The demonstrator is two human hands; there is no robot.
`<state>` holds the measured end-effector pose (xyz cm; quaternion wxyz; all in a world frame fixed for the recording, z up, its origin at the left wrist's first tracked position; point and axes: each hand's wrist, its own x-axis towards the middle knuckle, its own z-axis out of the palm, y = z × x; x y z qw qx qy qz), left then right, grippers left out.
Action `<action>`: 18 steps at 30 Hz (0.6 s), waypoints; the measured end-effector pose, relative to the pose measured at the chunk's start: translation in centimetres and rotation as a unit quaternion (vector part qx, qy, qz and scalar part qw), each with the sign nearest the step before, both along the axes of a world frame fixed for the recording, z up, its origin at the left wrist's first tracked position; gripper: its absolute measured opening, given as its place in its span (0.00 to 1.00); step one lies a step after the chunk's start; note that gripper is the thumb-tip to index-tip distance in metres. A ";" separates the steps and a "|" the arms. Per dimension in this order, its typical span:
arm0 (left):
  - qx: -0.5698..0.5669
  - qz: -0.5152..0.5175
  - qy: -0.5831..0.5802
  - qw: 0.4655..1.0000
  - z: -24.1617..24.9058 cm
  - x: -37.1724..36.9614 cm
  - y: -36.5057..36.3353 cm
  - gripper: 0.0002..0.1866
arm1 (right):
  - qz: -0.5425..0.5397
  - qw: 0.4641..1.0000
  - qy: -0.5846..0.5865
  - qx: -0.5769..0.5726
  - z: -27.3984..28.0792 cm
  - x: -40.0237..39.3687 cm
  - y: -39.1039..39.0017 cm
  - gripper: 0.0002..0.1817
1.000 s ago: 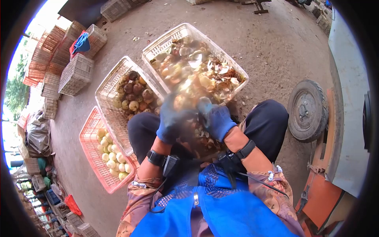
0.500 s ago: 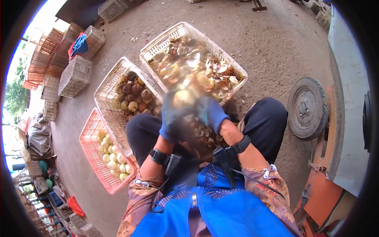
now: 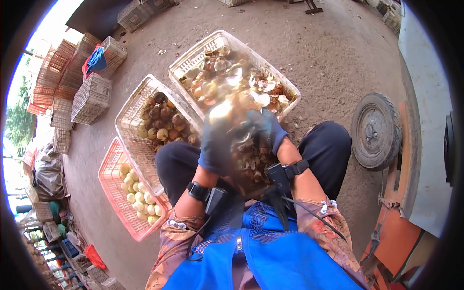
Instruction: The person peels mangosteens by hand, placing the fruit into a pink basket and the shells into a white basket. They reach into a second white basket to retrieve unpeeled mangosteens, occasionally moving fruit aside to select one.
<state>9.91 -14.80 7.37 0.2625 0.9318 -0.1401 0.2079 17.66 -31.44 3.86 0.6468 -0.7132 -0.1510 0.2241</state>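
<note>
My left hand (image 3: 216,147), in a blue glove, is closed around a pale round fruit (image 3: 220,112) above the near edge of the peel crate. Close by on the right is my gloved right hand (image 3: 268,129), its fingers curled in; a smear over the picture hides what is in them. Beneath and beyond both hands, a white plastic crate (image 3: 197,52) holds a heap of cup-shaped peels (image 3: 222,65). More peel pieces (image 3: 251,162) lie between my knees.
Left of my knee, a white crate (image 3: 126,112) holds brown round fruits (image 3: 166,114). Beside it a pink crate (image 3: 112,166) holds pale peeled ones (image 3: 139,196). A wheel (image 3: 376,131) and a metal panel (image 3: 427,145) stand to the right. Stacked crates (image 3: 92,99) stand at far left.
The fruit has shifted slightly left with my left hand. My right hand has moved a little to the right, away from the fruit.
</note>
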 end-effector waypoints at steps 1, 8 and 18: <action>0.048 0.032 0.013 0.998 -0.3 0.0 0.0 0.08 | -0.001 0.990 0.130 0.051 1.0 -0.4 0.1 0.23; -0.363 0.019 0.110 0.925 -4.5 1.0 1.0 0.18 | -0.042 0.973 -0.001 0.227 2.8 -2.8 1.7 0.10; -0.345 -0.040 0.167 0.923 -3.5 0.7 3.8 0.24 | -0.015 0.963 -0.254 0.090 -3.1 -0.1 1.6 0.08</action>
